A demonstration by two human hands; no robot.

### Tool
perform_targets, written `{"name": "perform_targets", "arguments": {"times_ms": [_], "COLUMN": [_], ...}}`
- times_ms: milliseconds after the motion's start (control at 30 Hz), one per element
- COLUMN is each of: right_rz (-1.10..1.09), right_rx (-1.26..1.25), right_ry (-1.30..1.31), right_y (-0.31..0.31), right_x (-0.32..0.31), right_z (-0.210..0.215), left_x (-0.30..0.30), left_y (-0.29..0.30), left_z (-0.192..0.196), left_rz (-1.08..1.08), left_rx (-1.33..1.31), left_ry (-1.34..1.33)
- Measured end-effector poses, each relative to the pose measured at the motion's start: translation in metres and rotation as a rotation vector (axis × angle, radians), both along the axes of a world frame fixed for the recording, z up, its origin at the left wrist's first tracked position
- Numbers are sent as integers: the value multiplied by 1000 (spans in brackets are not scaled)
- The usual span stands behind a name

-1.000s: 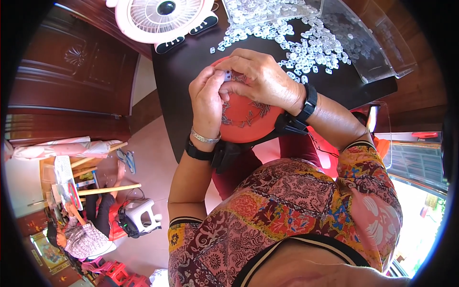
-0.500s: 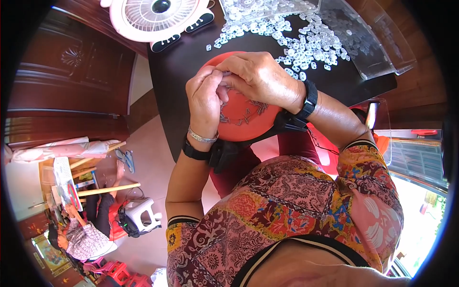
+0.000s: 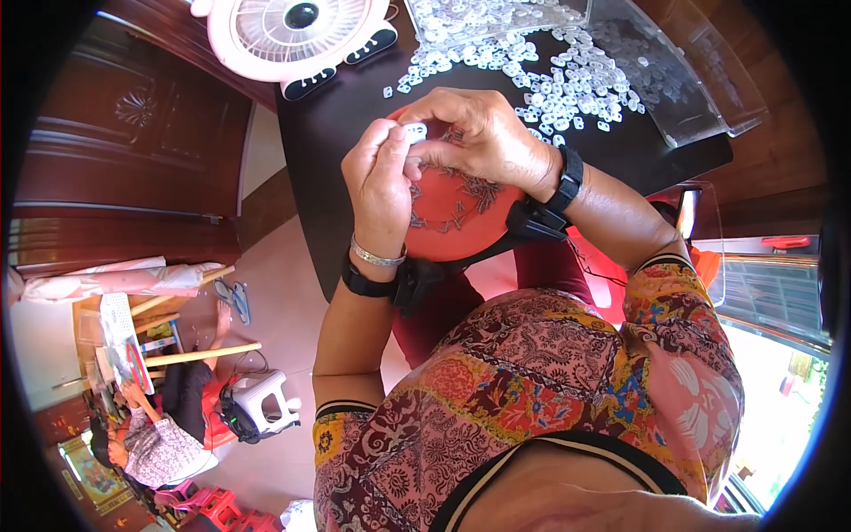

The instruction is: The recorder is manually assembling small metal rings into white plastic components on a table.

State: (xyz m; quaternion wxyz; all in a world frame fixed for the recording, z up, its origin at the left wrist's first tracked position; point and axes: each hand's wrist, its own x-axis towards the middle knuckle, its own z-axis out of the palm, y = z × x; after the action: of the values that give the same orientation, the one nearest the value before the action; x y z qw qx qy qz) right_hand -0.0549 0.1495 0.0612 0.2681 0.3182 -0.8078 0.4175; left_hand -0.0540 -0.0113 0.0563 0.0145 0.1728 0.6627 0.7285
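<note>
Between my hands is a small white plastic piece with two holes (image 3: 416, 133). My left hand (image 3: 379, 177) pinches its left side between thumb and fingers. My right hand (image 3: 486, 133) curves around from the right, index finger above the piece and thumb below, both closed in at it; its fingertips are partly hidden. Below the hands sits a shallow red dish (image 3: 454, 246) at the table's near edge. Scattered in it are many small grey metal screws or nails (image 3: 479, 191), too small to tell which.
Loose white plastic pieces (image 3: 567, 84) spread over the dark table (image 3: 315, 168), beside a clear plastic box (image 3: 505, 22) and a tilted clear tray (image 3: 660, 80). A pink fan (image 3: 301, 49) stands at the far left. Another person (image 3: 164, 448) sits lower left, near a white stool (image 3: 270, 403).
The fingers of my right hand have spread a little apart, and the white plastic piece, hidden before, now shows between my hands. The left hand has barely shifted.
</note>
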Motion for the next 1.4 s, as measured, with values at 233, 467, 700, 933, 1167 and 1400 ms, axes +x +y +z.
{"name": "perform_targets", "arguments": {"times_ms": [233,467,700,933,1167,1400], "right_rz": [-65,-438,-1244,-477,-105,-275], "right_rx": [-36,-70,280,336,450,633], "right_ry": [72,378,662,-173,-332,-70], "right_y": [5,47,144,122,88,88], "right_x": [-5,16,19,1,14,6], "right_z": [7,71,125,33,6,1], "left_x": [-10,-18,-20,-26,-26,-26], "left_y": [2,-1,3,2,6,8], "left_z": [-3,-15,-7,-17,-14,-13], "left_rz": [54,60,29,44,50,48], "left_rx": [87,99,109,59,65,70], "left_ry": [-6,4,-18,25,-3,-4]}}
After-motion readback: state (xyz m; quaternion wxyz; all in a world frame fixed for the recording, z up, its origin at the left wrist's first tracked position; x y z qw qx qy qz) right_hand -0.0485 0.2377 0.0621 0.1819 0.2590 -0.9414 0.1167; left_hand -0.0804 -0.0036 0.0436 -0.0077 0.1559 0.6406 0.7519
